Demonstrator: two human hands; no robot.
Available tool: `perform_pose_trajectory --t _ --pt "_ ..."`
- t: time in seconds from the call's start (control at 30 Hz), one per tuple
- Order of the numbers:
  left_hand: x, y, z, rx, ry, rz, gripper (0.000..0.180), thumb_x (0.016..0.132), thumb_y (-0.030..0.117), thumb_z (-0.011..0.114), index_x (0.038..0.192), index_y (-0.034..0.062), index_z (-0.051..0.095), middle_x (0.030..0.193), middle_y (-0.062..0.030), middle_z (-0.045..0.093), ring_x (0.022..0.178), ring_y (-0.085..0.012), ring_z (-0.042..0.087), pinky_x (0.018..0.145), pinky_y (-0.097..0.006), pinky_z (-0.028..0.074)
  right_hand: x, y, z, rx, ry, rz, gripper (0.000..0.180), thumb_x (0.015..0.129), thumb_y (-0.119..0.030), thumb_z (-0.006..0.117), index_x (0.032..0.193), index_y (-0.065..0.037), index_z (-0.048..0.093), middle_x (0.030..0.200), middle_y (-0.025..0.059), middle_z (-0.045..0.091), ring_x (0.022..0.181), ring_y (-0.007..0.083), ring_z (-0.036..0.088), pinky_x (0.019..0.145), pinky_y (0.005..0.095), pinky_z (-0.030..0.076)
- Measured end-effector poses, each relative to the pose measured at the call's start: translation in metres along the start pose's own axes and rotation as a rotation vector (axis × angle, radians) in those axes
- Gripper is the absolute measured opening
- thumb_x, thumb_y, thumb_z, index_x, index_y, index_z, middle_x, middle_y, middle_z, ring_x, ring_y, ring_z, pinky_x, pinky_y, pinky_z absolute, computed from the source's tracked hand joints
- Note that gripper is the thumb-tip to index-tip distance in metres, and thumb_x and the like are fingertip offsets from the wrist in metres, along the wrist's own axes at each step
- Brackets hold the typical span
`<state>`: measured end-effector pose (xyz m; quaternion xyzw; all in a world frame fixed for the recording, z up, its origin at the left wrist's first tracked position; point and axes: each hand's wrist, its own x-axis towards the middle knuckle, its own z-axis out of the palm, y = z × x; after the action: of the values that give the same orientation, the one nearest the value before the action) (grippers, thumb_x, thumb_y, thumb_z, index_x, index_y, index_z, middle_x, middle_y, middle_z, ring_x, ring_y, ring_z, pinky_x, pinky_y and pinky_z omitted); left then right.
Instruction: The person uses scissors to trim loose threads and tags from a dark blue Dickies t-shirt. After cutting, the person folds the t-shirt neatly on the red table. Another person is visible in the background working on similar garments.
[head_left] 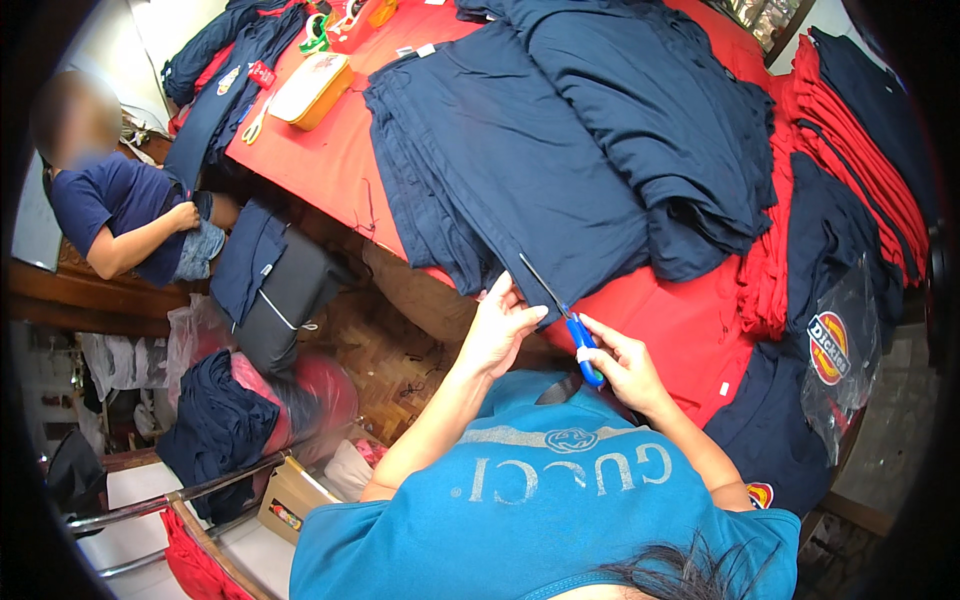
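Note:
My right hand [628, 368] is closed round the blue handles of a pair of scissors [582, 345]. The blades point up and away, over the near edge of a navy garment [500, 150] that lies flat on the red-covered table. At that same edge my left hand [497, 325] is closed, thumb and fingers pinching the garment's hem just left of the blades. How much fabric sits between the fingers is partly hidden. Beside the flat garment, to the right, rests a thick folded heap of navy garments [640, 120].
A yellow box [312, 90], yellow-handled scissors [255, 128] and a tape dispenser [318, 32] stand at the far left of the table. Red and navy garment stacks [850, 150] rise at the right. A co-worker [130, 205] in navy is at left, near a navy pile [215, 415].

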<state>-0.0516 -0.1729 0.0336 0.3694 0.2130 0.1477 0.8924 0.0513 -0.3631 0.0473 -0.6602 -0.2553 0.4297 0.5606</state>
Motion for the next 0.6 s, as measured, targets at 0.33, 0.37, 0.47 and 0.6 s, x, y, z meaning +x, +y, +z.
perform_pose_trajectory --t 0.33,0.37,0.47,0.6 --pt "0.018 0.014 -0.015 0.069 -0.002 0.014 0.038 0.088 0.001 0.063 0.125 0.0027 0.055 0.118 -0.0074 0.062 0.109 -0.0172 0.059 0.095 -0.036 0.048 0.008 -0.002 0.006 -0.240 0.047 -0.182 0.052 0.093 -0.015 0.063 0.139 0.002 0.047 0.115 0.0152 0.065 0.099 0.0186 0.064 0.089 0.0306 0.051" --pt "0.019 0.016 -0.014 0.066 -0.003 0.008 0.038 0.088 0.000 0.063 0.124 0.0026 0.055 0.116 -0.0073 0.062 0.107 -0.0168 0.059 0.093 -0.034 0.049 0.012 -0.004 0.006 -0.313 0.054 -0.215 0.052 0.093 -0.015 0.063 0.139 0.002 0.047 0.116 0.0159 0.064 0.100 0.0188 0.064 0.090 0.0310 0.051" --pt "0.020 0.020 -0.010 0.057 0.001 -0.009 0.037 0.087 -0.001 0.063 0.123 0.0023 0.056 0.113 -0.0069 0.062 0.104 -0.0159 0.061 0.091 -0.032 0.050 0.021 -0.002 0.007 -0.062 0.033 -0.063 0.052 0.092 -0.016 0.063 0.139 0.002 0.048 0.115 0.0159 0.065 0.099 0.0179 0.064 0.089 0.0307 0.051" --pt "0.027 0.025 -0.010 -0.060 0.027 -0.014 0.035 0.089 0.001 0.062 0.124 0.0013 0.055 0.117 -0.0062 0.062 0.107 -0.0165 0.059 0.094 -0.033 0.048 0.021 -0.009 0.001 0.067 -0.013 0.229 0.053 0.092 -0.016 0.064 0.139 0.002 0.048 0.117 0.0167 0.064 0.100 0.0179 0.064 0.090 0.0311 0.051"
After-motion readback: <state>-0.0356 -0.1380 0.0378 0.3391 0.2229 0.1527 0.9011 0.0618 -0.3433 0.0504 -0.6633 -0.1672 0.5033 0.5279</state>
